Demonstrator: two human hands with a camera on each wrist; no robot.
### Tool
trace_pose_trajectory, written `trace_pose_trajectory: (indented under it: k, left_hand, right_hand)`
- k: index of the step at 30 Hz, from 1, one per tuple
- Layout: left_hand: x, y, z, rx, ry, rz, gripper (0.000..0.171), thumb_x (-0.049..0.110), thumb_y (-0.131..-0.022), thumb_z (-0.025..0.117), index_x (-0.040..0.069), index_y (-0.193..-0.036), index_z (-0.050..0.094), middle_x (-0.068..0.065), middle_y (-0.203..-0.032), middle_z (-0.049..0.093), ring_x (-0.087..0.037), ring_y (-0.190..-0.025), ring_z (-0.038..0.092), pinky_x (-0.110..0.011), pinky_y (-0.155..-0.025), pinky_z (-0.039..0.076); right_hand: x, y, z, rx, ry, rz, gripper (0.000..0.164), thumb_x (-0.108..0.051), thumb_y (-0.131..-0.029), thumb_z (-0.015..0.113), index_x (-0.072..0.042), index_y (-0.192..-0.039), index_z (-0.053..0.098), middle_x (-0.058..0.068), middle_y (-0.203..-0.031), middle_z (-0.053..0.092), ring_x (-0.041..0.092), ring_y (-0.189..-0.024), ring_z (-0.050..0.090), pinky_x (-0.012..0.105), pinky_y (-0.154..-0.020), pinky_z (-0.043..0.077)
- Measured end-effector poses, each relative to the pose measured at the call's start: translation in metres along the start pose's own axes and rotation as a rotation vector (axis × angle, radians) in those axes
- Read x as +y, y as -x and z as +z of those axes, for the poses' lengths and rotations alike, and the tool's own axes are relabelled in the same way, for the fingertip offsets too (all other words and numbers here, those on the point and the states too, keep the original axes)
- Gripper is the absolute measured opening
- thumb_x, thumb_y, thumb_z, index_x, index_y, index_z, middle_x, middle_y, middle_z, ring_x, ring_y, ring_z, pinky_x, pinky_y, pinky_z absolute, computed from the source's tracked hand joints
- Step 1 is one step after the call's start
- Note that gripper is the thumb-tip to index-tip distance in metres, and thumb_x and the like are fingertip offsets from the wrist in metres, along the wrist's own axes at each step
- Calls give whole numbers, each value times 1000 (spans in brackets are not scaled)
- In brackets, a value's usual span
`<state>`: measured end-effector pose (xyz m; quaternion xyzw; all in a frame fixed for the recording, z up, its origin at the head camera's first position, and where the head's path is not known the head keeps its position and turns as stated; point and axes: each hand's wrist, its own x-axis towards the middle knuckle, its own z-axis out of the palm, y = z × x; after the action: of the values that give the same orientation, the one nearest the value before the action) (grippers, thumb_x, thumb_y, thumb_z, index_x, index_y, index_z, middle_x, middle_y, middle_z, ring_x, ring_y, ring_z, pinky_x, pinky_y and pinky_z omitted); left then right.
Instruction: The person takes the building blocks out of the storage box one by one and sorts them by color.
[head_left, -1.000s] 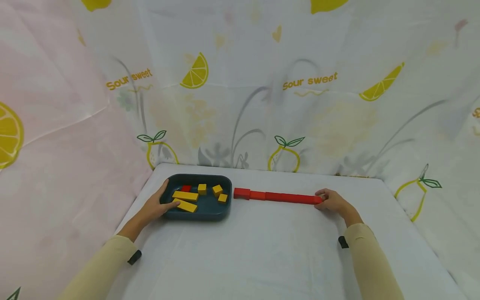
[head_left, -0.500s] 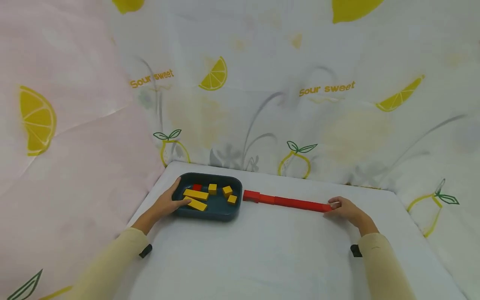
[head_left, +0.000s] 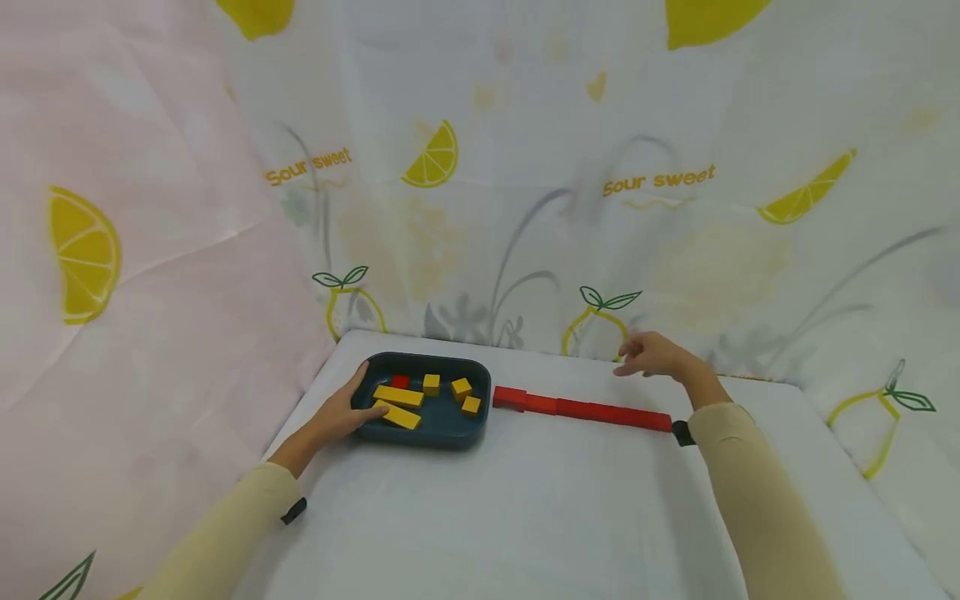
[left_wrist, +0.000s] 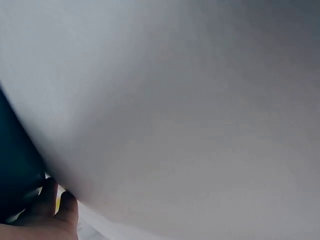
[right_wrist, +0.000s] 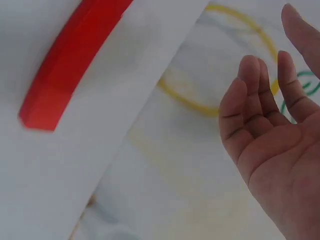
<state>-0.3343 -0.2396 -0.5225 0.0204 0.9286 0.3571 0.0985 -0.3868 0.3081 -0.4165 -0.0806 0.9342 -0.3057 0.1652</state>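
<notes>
Head view, left hand (head_left: 339, 414) gripping dark-blue rectangular tray (head_left: 431, 438), centre-left, right hand (head_left: 660, 356) relaxed, empty, red block row (head_left: 611, 415) below, centre-right.

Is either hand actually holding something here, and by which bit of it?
Yes: the left hand holds the dark tray by its left end. The right hand is raised and holds nothing.

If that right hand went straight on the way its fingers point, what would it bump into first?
Probably the dark tray, off to the left. But the right hand looks raised above the table, so it might pass over; depth is hard to judge.
</notes>
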Motion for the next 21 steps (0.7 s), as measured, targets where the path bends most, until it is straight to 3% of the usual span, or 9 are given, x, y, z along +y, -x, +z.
trace_pose_trajectory:
  k: [4,12,17,21]
  left_hand:
    - [0,0,1,-5,-10,-12,111,63,-84,66,21,-160,-4,-27,-163,9,-52,-144,20,-71,-113,20]
    - [1,-1,3,1,-14,-31,112,66,-83,65,22,-160,-4,-26,-164,8,-52,-145,18,-71,-113,19]
    - [1,1,2,13,-17,-26,112,64,-84,66,22,-160,-4,-25,-164,8,-51,-146,18,-70,-114,19]
    - [3,2,2,11,-15,-19,111,64,-84,65,21,-160,-5,-26,-164,9,-52,-145,20,-70,-114,20]
  right_hand:
    - [-52,-24,26,-5,46,-117,38,-23,-87,76,-4,-116,61,14,-112,62,28,-99,60,38,-85,56]
    - [-136,-57,107,-74,20,-389,36,-18,-87,76,-2,-117,64,16,-111,65,22,-95,59,30,-81,55]
    - [-167,-69,152,-133,-39,-471,35,-16,-89,74,0,-119,64,16,-113,68,20,-99,62,29,-86,55]
    - [-188,-79,181,-77,-10,-484,34,-18,-92,71,-1,-121,64,13,-114,69,21,-103,63,32,-92,54]
